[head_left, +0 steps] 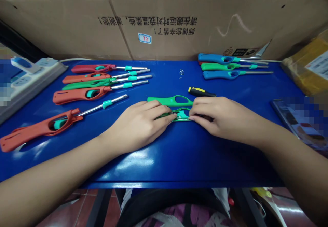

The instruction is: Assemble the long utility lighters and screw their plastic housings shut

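Observation:
An opened green lighter half (182, 114) with a teal trigger inside lies flat on the blue table between my hands. My left hand (145, 123) pinches its left part, fingertips close to the trigger. At its right part, the thumb and fingers of my right hand (212, 112) are closed on it. Just behind lies another green lighter half (164, 100), with an oval trigger opening, partly covered by my fingers. Beyond my right hand rests a black and yellow screwdriver (201, 91), its shaft mostly hidden.
Several red and green long lighters (82, 95) lie at the left. Blue and green lighters (220, 66) are stacked at the back right. A power strip (36, 80) runs along the left edge. A large cardboard box (164, 5) stands behind; a phone-like object (299, 121) lies right.

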A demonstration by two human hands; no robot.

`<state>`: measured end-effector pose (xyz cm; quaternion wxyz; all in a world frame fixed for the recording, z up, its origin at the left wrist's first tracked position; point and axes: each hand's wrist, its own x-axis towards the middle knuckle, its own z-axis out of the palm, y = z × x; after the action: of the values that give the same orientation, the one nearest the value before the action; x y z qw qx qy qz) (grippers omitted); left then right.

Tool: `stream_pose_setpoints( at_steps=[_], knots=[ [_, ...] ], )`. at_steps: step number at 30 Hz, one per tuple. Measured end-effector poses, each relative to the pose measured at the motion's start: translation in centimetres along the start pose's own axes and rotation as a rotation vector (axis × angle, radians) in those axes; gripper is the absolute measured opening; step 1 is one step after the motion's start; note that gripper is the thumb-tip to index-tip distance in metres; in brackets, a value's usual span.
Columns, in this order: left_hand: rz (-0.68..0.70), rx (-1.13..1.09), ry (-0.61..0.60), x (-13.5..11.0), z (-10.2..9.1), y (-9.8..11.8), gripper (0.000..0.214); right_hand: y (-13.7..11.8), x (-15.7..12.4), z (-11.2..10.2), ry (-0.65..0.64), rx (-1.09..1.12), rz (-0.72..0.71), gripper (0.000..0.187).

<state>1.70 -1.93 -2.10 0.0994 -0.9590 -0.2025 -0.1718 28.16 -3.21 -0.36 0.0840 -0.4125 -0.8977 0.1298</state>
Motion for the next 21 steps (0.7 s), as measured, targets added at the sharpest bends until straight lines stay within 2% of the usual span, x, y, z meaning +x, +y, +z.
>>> stream_pose_setpoints(
  at_steps=[13, 18, 21],
  knots=[
    [0.012, -0.070, -0.016, -0.06, -0.23, -0.39, 0.025, -0.18, 0.02, 0.05, 0.021, -0.001, -0.007, 0.020],
    [-0.079, -0.251, 0.032, -0.14, 0.30, -0.83, 0.022, -0.22, 0.18, -0.12, 0.160, 0.084, 0.042, 0.018],
    [-0.085, -0.284, 0.033, -0.13, 0.42, -0.99, 0.021, 0.18, 0.14, -0.36, 0.232, 0.034, 0.118, 0.021]
  ],
)
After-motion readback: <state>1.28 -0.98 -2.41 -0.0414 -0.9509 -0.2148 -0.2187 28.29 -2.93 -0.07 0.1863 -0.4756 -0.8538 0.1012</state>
